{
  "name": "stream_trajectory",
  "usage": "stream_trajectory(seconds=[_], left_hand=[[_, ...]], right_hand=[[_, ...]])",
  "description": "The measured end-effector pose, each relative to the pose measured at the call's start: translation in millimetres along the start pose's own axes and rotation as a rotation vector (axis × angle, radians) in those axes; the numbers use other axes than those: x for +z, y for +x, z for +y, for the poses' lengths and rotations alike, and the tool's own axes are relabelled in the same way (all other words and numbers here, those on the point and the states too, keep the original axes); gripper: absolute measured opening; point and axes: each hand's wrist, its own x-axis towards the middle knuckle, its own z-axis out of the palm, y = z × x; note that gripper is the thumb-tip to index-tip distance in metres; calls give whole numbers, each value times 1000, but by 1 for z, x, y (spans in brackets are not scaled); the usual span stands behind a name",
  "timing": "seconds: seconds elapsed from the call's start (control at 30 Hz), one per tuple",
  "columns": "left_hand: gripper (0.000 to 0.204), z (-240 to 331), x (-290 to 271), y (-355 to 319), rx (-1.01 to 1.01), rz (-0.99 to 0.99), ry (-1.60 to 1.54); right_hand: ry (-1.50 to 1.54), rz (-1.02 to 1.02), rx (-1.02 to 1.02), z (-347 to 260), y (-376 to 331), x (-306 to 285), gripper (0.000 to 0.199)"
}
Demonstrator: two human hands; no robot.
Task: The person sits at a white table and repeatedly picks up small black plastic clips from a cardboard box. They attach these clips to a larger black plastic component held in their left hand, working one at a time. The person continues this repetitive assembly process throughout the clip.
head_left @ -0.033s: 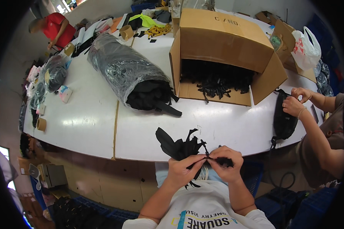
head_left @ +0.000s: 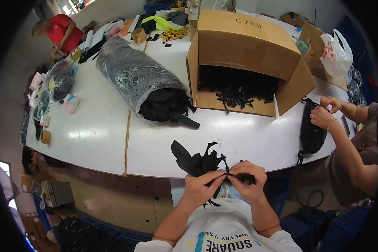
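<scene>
Just off the table's near edge, my left hand (head_left: pixel 204 187) pinches a bundle of black fabric strips (head_left: pixel 197 161), whose loose ends fan out over the tabletop. Thumb and fingers of my right hand (head_left: pixel 249 179) are closed on the same black material. Its frayed-looking end (head_left: pixel 249 179) pokes out by the right palm. My fingertips almost meet, and a small dark piece (head_left: pixel 225 163) sticks up between them. I cannot make out exactly how the pieces join there.
An open cardboard box (head_left: pixel 243 38) holds many small black pieces (head_left: pixel 239 97). Left of it lies a clear plastic bag (head_left: pixel 130 73) of black strips. At right, a co-worker's hands (head_left: pixel 325 113) handle a black pouch-like item (head_left: pixel 313 130). Another person in red (head_left: pixel 63 31) is far left.
</scene>
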Motion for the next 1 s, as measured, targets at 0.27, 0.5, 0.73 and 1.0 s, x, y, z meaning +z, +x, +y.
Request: stream_trajectory(seconds=[0.27,0.5,0.73,1.0], left_hand=[[15,0,-1,-2,-7,-21,19],[15,-2,0,-3,-1,-40,-17],[14,-5,-2,-5,-14,-70,-42],[13,-6,-1,-6,-51,-70,-11]], right_hand=[[-46,-48,7,1,-2,-4,22],[-61,-59,20,0,-1,-5,18],[-112,-130,2,-3,1,-9,20],[-218,-156,-66,-5,3,-6,28]])
